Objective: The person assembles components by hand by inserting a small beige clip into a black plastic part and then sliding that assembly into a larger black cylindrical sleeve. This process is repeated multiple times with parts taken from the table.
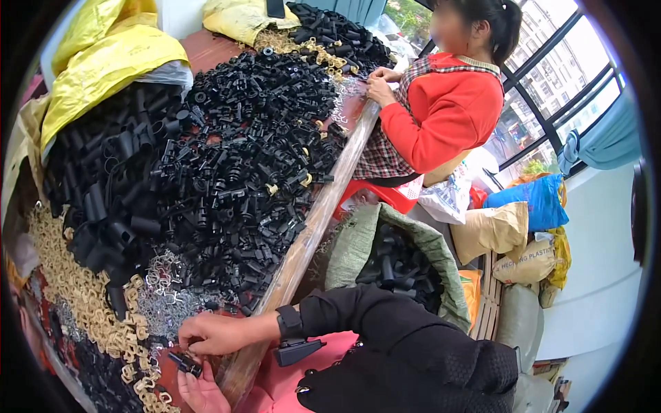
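Observation:
My left hand point(203, 394), palm turned up at the lower edge, has its fingers around a small black plastic fitting point(184, 363). Just above it, my right hand point(215, 334) is closed in a pinch, its fingertips at the fitting's upper end; whatever lies between them is too small to make out. Both hands are over the red tabletop near its wooden edge point(281, 289). Close to my right hand lie small silvery metal clips point(162, 310). Beige plastic rings or clips point(89, 289) are heaped to the left of the hands.
Small black plastic parts point(241, 179) cover the table, with larger black tubes point(103, 199) under yellow sacks point(110, 69). A green woven sack point(351, 255) of black tubes stands beside the table. A co-worker in red point(451, 110) handles parts across the edge. Filled sacks point(489, 227) lie behind.

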A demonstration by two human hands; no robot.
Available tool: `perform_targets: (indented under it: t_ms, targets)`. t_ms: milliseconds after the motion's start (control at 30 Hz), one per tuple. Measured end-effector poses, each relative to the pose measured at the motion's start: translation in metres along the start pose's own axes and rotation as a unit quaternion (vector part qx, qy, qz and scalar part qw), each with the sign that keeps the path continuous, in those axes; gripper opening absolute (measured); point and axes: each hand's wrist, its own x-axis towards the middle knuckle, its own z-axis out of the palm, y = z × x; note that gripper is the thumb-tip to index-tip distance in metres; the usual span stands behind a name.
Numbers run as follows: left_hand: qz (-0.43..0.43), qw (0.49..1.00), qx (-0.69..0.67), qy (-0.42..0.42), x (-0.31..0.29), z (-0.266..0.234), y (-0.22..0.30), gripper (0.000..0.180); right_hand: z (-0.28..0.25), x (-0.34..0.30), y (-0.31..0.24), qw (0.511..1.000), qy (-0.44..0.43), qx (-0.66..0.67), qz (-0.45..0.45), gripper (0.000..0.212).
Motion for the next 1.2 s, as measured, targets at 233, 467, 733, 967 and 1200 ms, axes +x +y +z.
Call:
perform_targets:
  t_ms: [233, 467, 733, 967, 1200]
  targets:
    - [0.001, 1.000, 0.001, 0.023, -0.003, -0.008, -0.003, 0.031, 0.002, -0.002, -0.001, 1.000, -0.008, -0.027, 0.009, 0.008]
    - [0.050, 0.998, 0.042, 0.014, -0.006, -0.031, -0.012, 0.030, 0.012, -0.004, 0.003, 0.997, 0.022, -0.063, -0.035, 0.009]
    - [0.055, 0.995, 0.067, 0.041, -0.016, -0.024, -0.004, 0.029, 0.009, -0.006, -0.004, 0.997, 0.007, -0.024, 0.070, 0.012]
    - [0.079, 0.993, 0.053, 0.069, -0.023, -0.015, 0.001, 0.028, 0.015, -0.011, -0.008, 0.978, 0.108, -0.170, -0.057, 0.014]
    - [0.077, 0.995, 0.054, 0.027, -0.025, -0.014, -0.002, 0.031, 0.011, -0.017, -0.009, 0.983, 0.002, -0.166, -0.079, 0.015]
